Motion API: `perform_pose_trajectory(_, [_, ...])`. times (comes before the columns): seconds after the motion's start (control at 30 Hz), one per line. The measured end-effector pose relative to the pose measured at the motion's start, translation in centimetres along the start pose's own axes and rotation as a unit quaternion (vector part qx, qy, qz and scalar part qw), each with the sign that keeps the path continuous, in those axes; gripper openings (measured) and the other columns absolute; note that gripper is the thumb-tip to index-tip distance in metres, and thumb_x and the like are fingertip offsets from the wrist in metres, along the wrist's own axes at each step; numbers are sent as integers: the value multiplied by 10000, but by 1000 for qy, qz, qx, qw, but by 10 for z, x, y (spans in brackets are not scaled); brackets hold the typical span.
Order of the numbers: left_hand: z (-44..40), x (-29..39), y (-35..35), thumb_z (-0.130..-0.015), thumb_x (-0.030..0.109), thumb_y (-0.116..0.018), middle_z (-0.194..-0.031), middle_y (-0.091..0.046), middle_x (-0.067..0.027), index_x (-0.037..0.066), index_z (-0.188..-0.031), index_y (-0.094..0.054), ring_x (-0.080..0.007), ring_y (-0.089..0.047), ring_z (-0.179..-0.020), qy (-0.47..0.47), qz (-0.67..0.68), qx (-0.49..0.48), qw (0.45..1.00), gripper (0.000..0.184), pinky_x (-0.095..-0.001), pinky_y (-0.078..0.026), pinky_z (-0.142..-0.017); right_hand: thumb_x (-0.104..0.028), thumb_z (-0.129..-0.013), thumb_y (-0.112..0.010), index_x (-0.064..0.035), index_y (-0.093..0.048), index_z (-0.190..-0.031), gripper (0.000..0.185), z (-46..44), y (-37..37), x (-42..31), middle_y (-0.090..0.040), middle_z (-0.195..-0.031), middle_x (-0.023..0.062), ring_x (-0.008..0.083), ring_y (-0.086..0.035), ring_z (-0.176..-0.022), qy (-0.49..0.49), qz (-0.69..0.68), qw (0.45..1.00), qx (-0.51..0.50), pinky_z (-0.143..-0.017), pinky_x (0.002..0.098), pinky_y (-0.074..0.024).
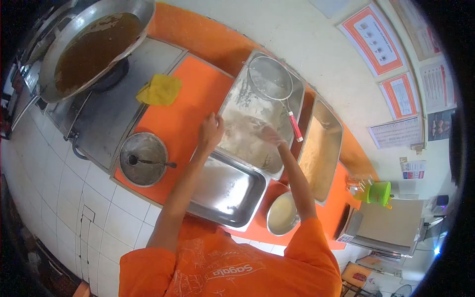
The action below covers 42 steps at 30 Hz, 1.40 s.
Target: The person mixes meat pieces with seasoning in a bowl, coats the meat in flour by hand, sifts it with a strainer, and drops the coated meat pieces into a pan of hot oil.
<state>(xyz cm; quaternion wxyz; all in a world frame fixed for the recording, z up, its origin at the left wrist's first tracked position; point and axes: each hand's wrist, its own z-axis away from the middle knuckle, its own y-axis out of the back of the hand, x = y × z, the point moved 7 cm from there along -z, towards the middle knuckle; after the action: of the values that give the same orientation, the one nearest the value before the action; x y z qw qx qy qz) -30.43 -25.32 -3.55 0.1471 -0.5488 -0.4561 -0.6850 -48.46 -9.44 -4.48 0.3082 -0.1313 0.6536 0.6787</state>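
at the left, a round metal bowl [129, 170] sits on the orange worktop [200, 81], and a yellow cloth [162, 89] lies farther away. next comes the left hand [211, 131]. its fingers bend at the left edge of the floury tray [299, 85], but i cannot tell if its grip is closed on that edge. this tray is long. its long way runs away from the person, with the far end leaning right. a shiny tray [225, 185] is just beside its near end. the white flour [242, 151] lies in the floury tray, between the hands. the right hand [272, 134] is nearer to it, reaching in from the right. the flour lies left of this hand and under its fingers. they are white and blurry, so i cannot tell how open this grip is, or if it has hold of anything. a sieve [271, 78] rests at the far end, with its red handle [295, 126] near the right hand.
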Motion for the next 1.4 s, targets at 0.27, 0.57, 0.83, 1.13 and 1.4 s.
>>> perform_pose_trajectory(0.27, [-2,-7,-5,-921,237,-480,-809,-606,-286,-43,-840,-547,-444,-617,-747,-4,-11,2,1000,299,-511,-481,-685,-191,-897,-549,-47,-531,-1278,407,-34,-124,25,-572,-1269,102,229,-494,-1173,64,76,994,36,-1053,325,-347])
perform_pose_trajectory(0.57, [-2,-4,-4,-923,241,-479,-782,-609,-279,-44,-848,-550,-446,-612,-733,-6,-22,11,1000,303,-509,-485,-678,-160,-841,-632,-57,-455,-1366,564,-13,-26,-32,-655,-1126,137,281,-636,-1001,-29,6,998,-57,-869,375,-498])
perform_pose_trajectory(0.83, [3,6,4,-919,237,-485,-787,-615,-273,-46,-851,-557,-442,-619,-737,-33,-39,37,998,300,-495,-495,-658,-193,-896,-526,-144,-498,-1332,439,6,11,-86,-523,-1322,92,227,-510,-1185,213,204,952,78,-1050,369,-354])
perform_pose_trajectory(1.13, [2,4,3,-910,214,-506,-744,-600,-268,-43,-801,-545,-436,-613,-706,-55,-19,51,997,282,-500,-482,-633,-324,-815,-654,-62,-567,-1228,497,28,-89,-16,-621,-1173,102,292,-598,-1039,-83,138,971,-174,-916,421,-456])
perform_pose_trajectory(1.4, [-1,0,-3,-912,227,-494,-783,-609,-280,-49,-846,-555,-446,-616,-729,-26,-37,28,999,291,-500,-485,-645,-257,-869,-573,-51,-488,-1312,496,-3,-27,32,-612,-1199,112,291,-596,-1064,-136,-160,978,21,-889,383,-475])
